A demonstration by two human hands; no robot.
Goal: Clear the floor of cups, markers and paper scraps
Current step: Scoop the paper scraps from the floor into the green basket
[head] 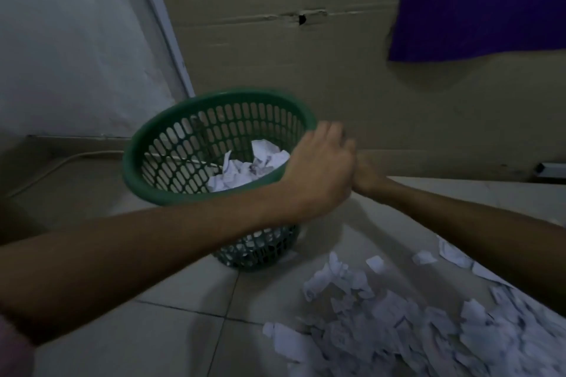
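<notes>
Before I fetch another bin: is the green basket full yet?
Not full. The green basket holds crumpled paper only low inside; its mesh wall shows bare above it, up to the rim.

**1 head view, angled down at the corner**

You get 1 wide-angle view from the head, tilted forward and down, close over both forearms. It faces the green basket (pixel 171 144) by the wall (cardboard behind it), with the tiled floor (pixel 171 330) and paper scraps (pixel 398 321) filling your lower right.
</notes>
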